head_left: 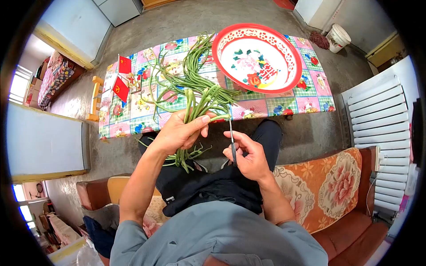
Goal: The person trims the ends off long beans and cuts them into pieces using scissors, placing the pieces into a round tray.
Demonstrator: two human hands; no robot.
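Note:
A bunch of long green beans (191, 104) is gripped in my left hand (178, 133), with their ends sticking up above the fingers and their tails hanging down below over my lap. One bean reaches out to the right from my thumb, its tip at the blade of a slim knife (231, 128). My right hand (248, 155) is closed around the knife's dark handle, blade pointing up and away from me. Whether the blade touches that bean, I cannot tell. More long beans (197, 57) lie in a loose pile on the table just beyond my left hand.
On the patterned tablecloth (310, 104), a large red-rimmed enamel basin (290, 82) stands at the right. Small red flags (120, 88) on a stand are at the left. I sit on a sofa (310, 195); a white radiator (381, 133) is to the right, and a white bucket (338, 37) stands farther off.

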